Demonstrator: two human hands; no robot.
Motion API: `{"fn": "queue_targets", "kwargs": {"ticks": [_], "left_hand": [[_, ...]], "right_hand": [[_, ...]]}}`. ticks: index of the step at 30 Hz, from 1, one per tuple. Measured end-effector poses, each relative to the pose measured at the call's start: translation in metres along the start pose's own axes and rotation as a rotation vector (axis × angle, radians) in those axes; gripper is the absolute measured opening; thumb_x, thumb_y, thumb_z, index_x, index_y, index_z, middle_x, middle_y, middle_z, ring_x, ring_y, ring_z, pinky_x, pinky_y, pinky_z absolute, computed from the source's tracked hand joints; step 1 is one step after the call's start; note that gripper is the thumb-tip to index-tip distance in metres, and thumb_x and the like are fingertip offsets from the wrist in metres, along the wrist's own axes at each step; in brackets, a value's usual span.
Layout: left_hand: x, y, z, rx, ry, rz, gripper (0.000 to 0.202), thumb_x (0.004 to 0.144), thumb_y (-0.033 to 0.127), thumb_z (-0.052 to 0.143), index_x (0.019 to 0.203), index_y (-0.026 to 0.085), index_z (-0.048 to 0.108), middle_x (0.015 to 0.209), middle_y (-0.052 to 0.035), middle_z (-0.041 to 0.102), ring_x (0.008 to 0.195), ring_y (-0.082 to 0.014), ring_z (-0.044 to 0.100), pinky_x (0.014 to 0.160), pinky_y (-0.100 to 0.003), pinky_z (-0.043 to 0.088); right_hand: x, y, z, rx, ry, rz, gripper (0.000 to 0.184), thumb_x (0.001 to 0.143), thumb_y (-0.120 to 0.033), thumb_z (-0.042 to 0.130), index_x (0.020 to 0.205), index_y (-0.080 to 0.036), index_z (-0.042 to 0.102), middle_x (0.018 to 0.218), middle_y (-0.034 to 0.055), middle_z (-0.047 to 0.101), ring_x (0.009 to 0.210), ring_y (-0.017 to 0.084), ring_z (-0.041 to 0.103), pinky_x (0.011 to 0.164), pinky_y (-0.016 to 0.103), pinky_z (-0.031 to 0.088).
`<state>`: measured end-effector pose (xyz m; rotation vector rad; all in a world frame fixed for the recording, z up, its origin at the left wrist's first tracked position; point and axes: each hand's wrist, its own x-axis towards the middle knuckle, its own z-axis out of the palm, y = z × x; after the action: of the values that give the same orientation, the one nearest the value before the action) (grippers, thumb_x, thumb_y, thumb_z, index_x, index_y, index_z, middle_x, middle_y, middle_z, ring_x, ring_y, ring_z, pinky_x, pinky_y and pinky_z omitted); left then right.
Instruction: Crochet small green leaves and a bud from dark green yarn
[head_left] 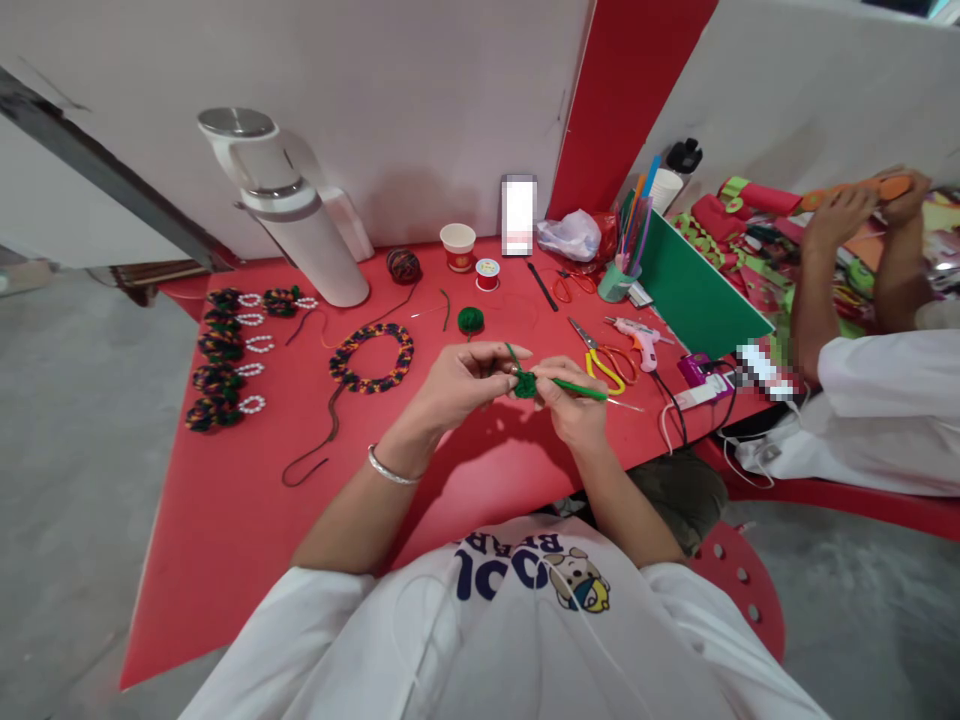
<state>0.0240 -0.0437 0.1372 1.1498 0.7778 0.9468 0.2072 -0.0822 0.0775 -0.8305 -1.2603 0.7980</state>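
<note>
Between my two hands is a small dark green crochet piece, held above the red table. My left hand pinches its left side, and a strand of green yarn runs up over the index finger. In my right hand is a crochet hook with a green handle, its shaft lying across the fingers; the thumb also touches the crochet piece. The hook's tip is hidden at the stitches. A green yarn ball sits just beyond my left hand. Left of it lies a multicoloured crochet ring with a loose brown tail.
Yellow-handled pliers and a pink glue gun lie to the right. A paper cup, thread spool and dark yarn ball stand behind. A tall white flask and several beaded crochet pieces are left. A co-worker's hands work beyond a green divider.
</note>
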Motion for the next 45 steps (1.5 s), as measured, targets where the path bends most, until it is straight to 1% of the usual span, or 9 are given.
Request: {"fn": "queue_targets", "kwargs": {"ticks": [3, 9, 15, 20, 27, 31, 35, 40, 45], "left_hand": [[0.0, -0.004, -0.002, 0.036, 0.024, 0.014, 0.037, 0.067, 0.022, 0.089, 0.102, 0.013, 0.085, 0.076, -0.0034, 0.074, 0.054, -0.0083, 0.056, 0.044, -0.019, 0.044], [0.002, -0.003, -0.004, 0.021, 0.009, 0.043, 0.043, 0.063, 0.026, 0.097, 0.103, 0.012, 0.085, 0.07, -0.0028, 0.073, 0.056, -0.0098, 0.062, 0.047, -0.019, 0.047], [0.003, -0.001, -0.002, 0.006, 0.033, 0.049, 0.048, 0.062, 0.022, 0.097, 0.107, 0.012, 0.084, 0.071, -0.0044, 0.076, 0.058, -0.0125, 0.067, 0.052, -0.021, 0.051], [0.002, -0.001, 0.002, -0.007, 0.059, 0.053, 0.05, 0.064, 0.023, 0.096, 0.111, 0.011, 0.082, 0.07, -0.0049, 0.077, 0.059, -0.0135, 0.069, 0.053, -0.022, 0.053], [0.003, -0.005, 0.004, -0.027, 0.09, 0.068, 0.051, 0.061, 0.021, 0.096, 0.109, 0.012, 0.083, 0.069, -0.0024, 0.075, 0.063, -0.0134, 0.07, 0.063, -0.025, 0.058], [0.002, -0.013, 0.014, -0.022, 0.217, 0.131, 0.048, 0.063, 0.025, 0.095, 0.108, 0.013, 0.083, 0.074, -0.0025, 0.077, 0.068, -0.0127, 0.069, 0.068, -0.024, 0.057], [0.001, -0.019, 0.025, -0.038, 0.317, 0.169, 0.048, 0.064, 0.028, 0.094, 0.108, 0.014, 0.083, 0.074, -0.0013, 0.075, 0.065, -0.0099, 0.063, 0.059, -0.021, 0.05], [0.003, -0.01, 0.017, -0.199, 0.143, -0.03, 0.053, 0.059, 0.033, 0.097, 0.106, 0.014, 0.083, 0.063, 0.0027, 0.066, 0.042, -0.0014, 0.035, 0.04, -0.019, 0.022], [0.004, -0.001, 0.0, -0.154, 0.034, -0.108, 0.053, 0.056, 0.028, 0.098, 0.104, 0.012, 0.084, 0.062, 0.0002, 0.067, 0.045, -0.004, 0.042, 0.041, -0.02, 0.022]], "right_hand": [[-0.004, -0.005, 0.008, -0.18, 0.076, -0.175, 0.02, 0.093, -0.021, 0.076, 0.105, -0.034, 0.083, 0.099, -0.0003, 0.078, 0.069, 0.01, 0.07, 0.062, 0.025, 0.061], [-0.001, -0.021, 0.008, -0.372, 0.015, -0.406, 0.029, 0.093, -0.013, 0.074, 0.114, -0.031, 0.08, 0.099, 0.0023, 0.078, 0.09, 0.016, 0.076, 0.081, 0.032, 0.065], [-0.001, -0.028, 0.001, -0.486, -0.129, -0.465, 0.032, 0.102, -0.021, 0.055, 0.126, -0.025, 0.075, 0.113, 0.0109, 0.077, 0.101, 0.022, 0.076, 0.084, 0.039, 0.066], [-0.001, -0.028, 0.001, -0.576, -0.017, -0.474, 0.032, 0.1, -0.016, 0.06, 0.127, -0.025, 0.073, 0.103, 0.0081, 0.081, 0.094, 0.02, 0.077, 0.084, 0.038, 0.066], [0.001, -0.028, 0.005, -0.557, 0.021, -0.49, 0.021, 0.096, -0.017, 0.067, 0.112, -0.026, 0.078, 0.097, 0.0048, 0.082, 0.087, 0.017, 0.078, 0.082, 0.035, 0.067], [-0.004, -0.018, 0.009, -0.606, 0.075, -0.552, 0.032, 0.096, -0.015, 0.068, 0.124, -0.029, 0.076, 0.105, 0.0063, 0.082, 0.095, 0.02, 0.079, 0.086, 0.037, 0.067], [-0.012, -0.004, 0.016, -0.612, 0.136, -0.496, 0.033, 0.097, -0.019, 0.067, 0.127, -0.032, 0.075, 0.11, 0.0075, 0.081, 0.1, 0.023, 0.079, 0.09, 0.043, 0.068], [-0.014, 0.001, 0.02, -0.522, 0.185, -0.452, 0.021, 0.098, -0.023, 0.068, 0.115, -0.03, 0.079, 0.103, 0.0057, 0.082, 0.095, 0.021, 0.079, 0.087, 0.043, 0.068], [-0.006, -0.006, 0.006, -0.34, 0.056, -0.372, 0.02, 0.097, -0.024, 0.071, 0.112, -0.033, 0.08, 0.106, 0.0032, 0.084, 0.089, 0.019, 0.08, 0.083, 0.039, 0.068]]}}
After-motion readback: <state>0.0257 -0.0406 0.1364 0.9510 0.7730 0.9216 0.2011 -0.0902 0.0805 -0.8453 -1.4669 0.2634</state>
